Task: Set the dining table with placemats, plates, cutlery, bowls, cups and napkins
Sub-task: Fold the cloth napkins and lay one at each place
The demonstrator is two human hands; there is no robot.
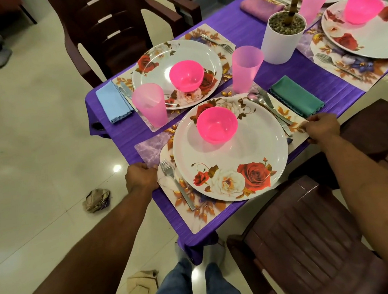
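Note:
The near floral placemat (200, 215) lies on the purple tablecloth (245, 29). My left hand (141, 179) grips its left edge and my right hand (322, 127) pinches its right corner. On it rest a rose-printed plate (231, 157) with a pink bowl (217, 125), a fork (176, 185) at the left, and a spoon and knife (268, 107) at the right. A teal napkin (296, 95) lies beside it, a pink cup (247, 68) beyond. The far setting has a plate (155, 71), pink bowl (186, 75), pink cup (150, 104) and blue napkin (113, 101).
A white plant pot (282, 37) stands mid-table, with two more place settings at the right, including a plate (369, 39). Dark brown chairs stand at the near right (307, 235) and across the table (111, 28). Crumpled cloth (96, 200) and paper (142, 284) lie on the floor.

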